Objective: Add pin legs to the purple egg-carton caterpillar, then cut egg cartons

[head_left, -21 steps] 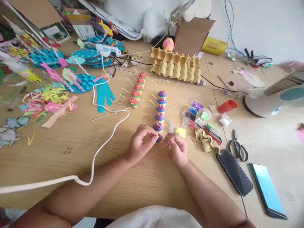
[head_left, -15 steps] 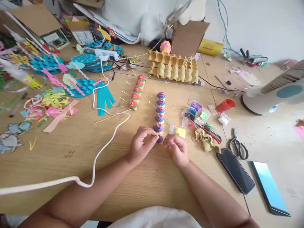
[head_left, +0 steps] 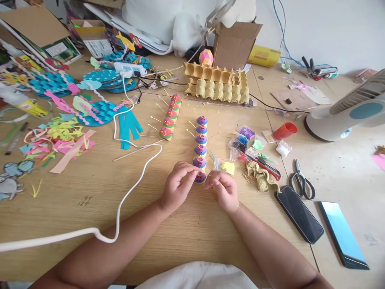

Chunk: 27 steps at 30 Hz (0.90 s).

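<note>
A caterpillar made of purple-topped egg-carton cups [head_left: 201, 144] lies in a row on the wooden table [head_left: 90, 192], with yellow-headed pins sticking out of its sides. My left hand [head_left: 177, 185] pinches the nearest cup of that row from the left, fingers closed on it. My right hand [head_left: 224, 188] is closed in a pinch at the cup's right side; a thin pin seems to be in its fingers, too small to be sure. A second caterpillar with red and green cups [head_left: 169, 118] lies further back to the left.
Small bags of beads [head_left: 246, 140], a red cup [head_left: 285, 130], scissors [head_left: 302, 185] and two phones [head_left: 299, 214] lie to the right. An egg carton [head_left: 218, 84], a fan [head_left: 345, 112], a white cable [head_left: 126, 188] and coloured paper cut-outs [head_left: 60, 128] fill the back and left.
Both hands stay pinched at the nearest purple cup. The view has shifted slightly; the hands show only small finger movement.
</note>
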Tool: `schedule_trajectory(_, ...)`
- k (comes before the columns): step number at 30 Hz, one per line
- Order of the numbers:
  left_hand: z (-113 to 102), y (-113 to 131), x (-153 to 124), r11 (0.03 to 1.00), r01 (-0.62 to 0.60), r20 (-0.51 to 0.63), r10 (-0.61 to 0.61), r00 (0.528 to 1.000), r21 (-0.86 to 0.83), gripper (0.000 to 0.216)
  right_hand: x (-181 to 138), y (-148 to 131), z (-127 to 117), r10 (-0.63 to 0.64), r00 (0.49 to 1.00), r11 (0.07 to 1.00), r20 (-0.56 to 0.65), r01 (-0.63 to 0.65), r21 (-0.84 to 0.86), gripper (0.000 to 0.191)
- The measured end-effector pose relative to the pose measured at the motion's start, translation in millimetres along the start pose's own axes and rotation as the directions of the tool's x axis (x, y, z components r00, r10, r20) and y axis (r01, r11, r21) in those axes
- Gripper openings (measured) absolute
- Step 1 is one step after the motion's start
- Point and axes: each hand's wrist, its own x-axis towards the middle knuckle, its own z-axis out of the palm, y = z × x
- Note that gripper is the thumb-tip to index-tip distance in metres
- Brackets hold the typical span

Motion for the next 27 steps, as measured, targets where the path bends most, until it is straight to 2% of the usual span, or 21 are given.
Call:
schedule_trajectory(10,0.0,0.2,-1.8,0.999,0.043,0.002,-0.043,0.999,-0.027,0.019,-0.2,-1.9,1.0,-0.007,1.0,1.0,0.011,0.007,-0.026,0.031)
schedule_trajectory(15,0.2,0.6,-1.8,1.0,0.004,0.02,-0.004,1.0,-0.009,0.018,0.2,-2.5,1.4,-0.038,0.998,0.997,0.057,0.042,-0.06,0.029)
schedule_trajectory(27,-1.0,2.9,-1.8,0.999,0.006,0.053,-0.003,0.999,-0.054,0.021,-0.6,0.2,0.0,0.01,0.999,0.997,0.053,-0.005,-0.076,0.03)
